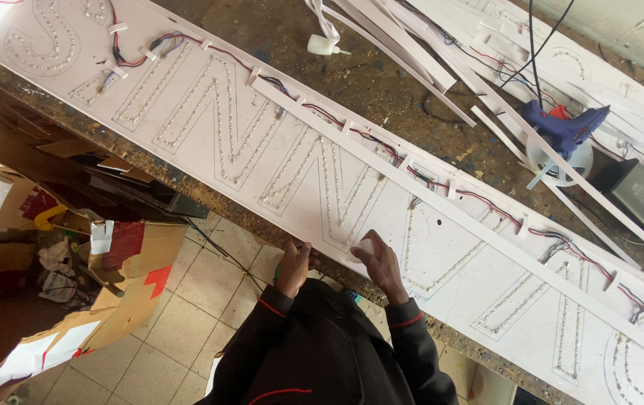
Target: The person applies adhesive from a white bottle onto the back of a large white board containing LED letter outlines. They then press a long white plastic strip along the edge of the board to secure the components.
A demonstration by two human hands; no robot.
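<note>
A long white sign panel (442, 247) lies slanted across the workbench, with letter shapes outlined by rows of small lights. A white strip (457, 214) and red-and-black wires (382, 142) run along it. My left hand (294, 264) grips the panel's near edge, fingers curled over it. My right hand (379, 262) rests on the panel a little to the right, closed around a small white object (365, 244). Both arms wear dark sleeves with red trim.
A blue glue gun (562, 127) stands on a white roll at the right. A small white glue bottle (322, 46), loose white strips (404, 52) and a dark box (640, 193) lie on the stained bench. Cardboard scraps (112, 285) cover the tiled floor at left.
</note>
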